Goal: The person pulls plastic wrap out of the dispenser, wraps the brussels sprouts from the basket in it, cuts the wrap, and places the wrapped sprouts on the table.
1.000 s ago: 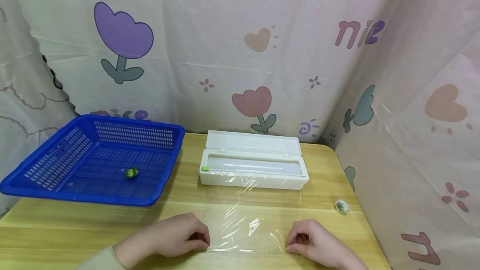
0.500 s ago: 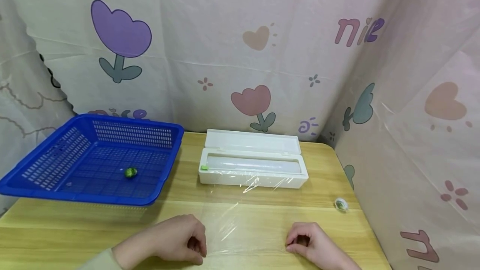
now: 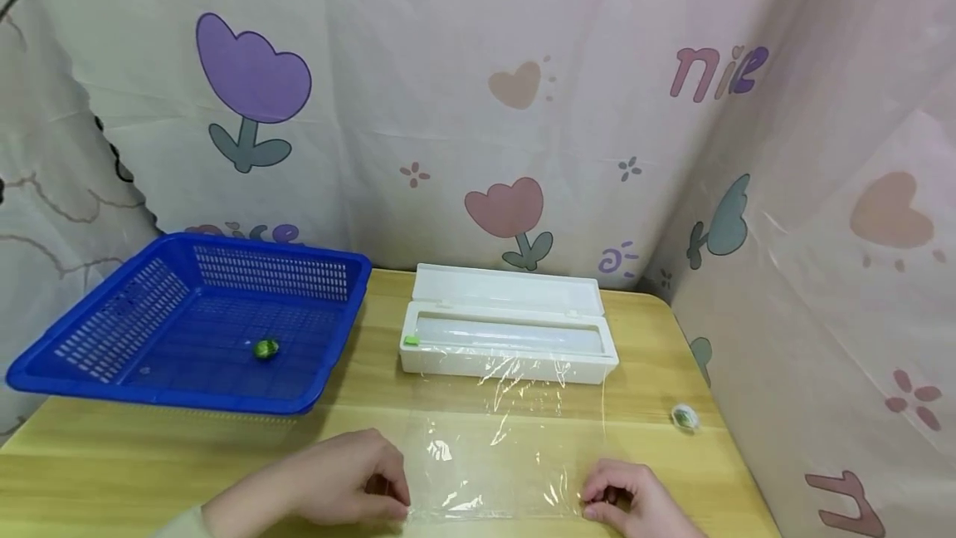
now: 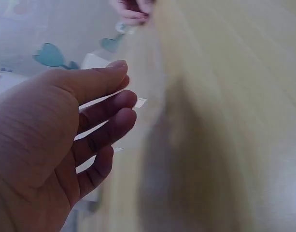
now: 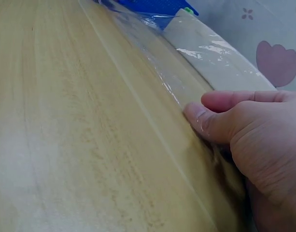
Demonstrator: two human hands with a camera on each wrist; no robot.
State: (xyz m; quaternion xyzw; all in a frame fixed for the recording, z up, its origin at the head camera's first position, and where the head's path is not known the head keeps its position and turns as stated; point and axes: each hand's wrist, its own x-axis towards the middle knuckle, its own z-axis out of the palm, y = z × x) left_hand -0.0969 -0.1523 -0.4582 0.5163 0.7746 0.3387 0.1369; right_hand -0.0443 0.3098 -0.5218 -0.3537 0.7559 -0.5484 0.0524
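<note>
A clear sheet of plastic wrap (image 3: pixel 500 471) stretches from the white dispenser box (image 3: pixel 508 368) toward the front of the table. My left hand (image 3: pixel 336 480) pinches its near left corner between thumb and forefinger; in the left wrist view that hand's (image 4: pixel 36 125) other fingers are loosely bent. The near right corner is pinched by my right hand (image 3: pixel 635 498), and the right wrist view shows the film (image 5: pixel 162 79) running away from the thumb tip. The box's lid (image 3: pixel 508 289) is tipped back, showing the wrap roll (image 3: pixel 508 336) inside. A green slider (image 3: pixel 412 340) sits at its left end.
At the left stands a blue mesh basket (image 3: pixel 339 347) holding a small green round item (image 3: pixel 265 348). Another small green item wrapped in film (image 3: pixel 684 418) lies near the wooden table's (image 3: pixel 90 463) right edge. Patterned curtains (image 3: pixel 418 106) hang behind and at the sides.
Both hands have drawn slightly nearer the body and a little farther apart, still pinching the film. The head view has shifted slightly. The box and basket stay in place.
</note>
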